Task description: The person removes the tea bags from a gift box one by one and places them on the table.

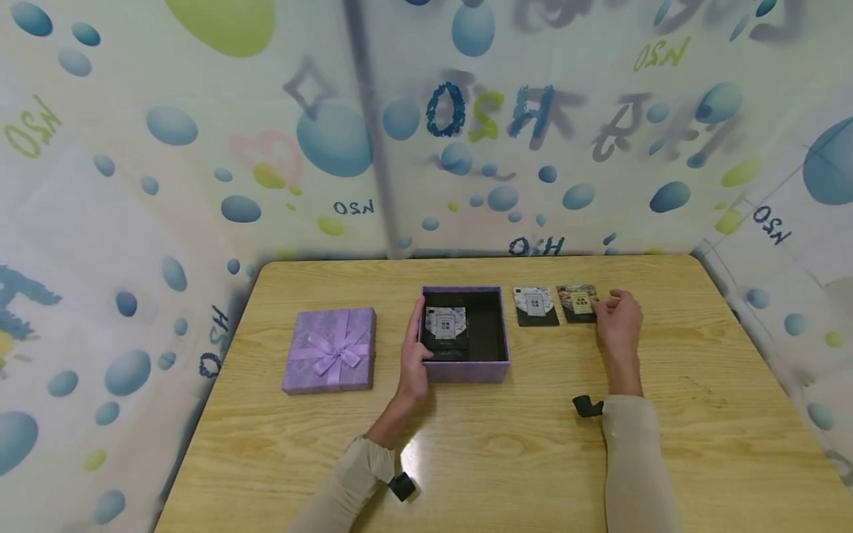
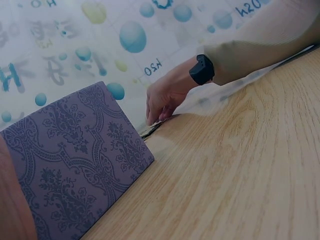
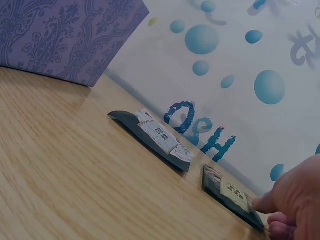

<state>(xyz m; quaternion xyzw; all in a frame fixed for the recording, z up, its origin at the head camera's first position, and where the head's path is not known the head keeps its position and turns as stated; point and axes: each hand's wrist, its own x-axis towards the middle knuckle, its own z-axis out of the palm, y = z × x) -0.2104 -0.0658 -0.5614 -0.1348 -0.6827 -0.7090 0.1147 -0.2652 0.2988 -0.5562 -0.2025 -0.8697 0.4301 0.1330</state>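
An open purple patterned gift box with a black inside stands mid-table. My left hand holds its left side, fingers along the outer wall and thumb at the near left rim. Inside, on the left, lies a dark sachet with a grey-white printed label. On the table right of the box lies a similar grey-white sachet. Beside it is a dark sachet with a yellow label. My right hand pinches that one at its right edge; in the right wrist view its fingertips meet the sachet's end.
Left of the box, the purple lid with a ribbon bow lies on the wooden table. A printed curtain hangs behind the table's far edge and along the sides. Each wrist wears a small black camera.
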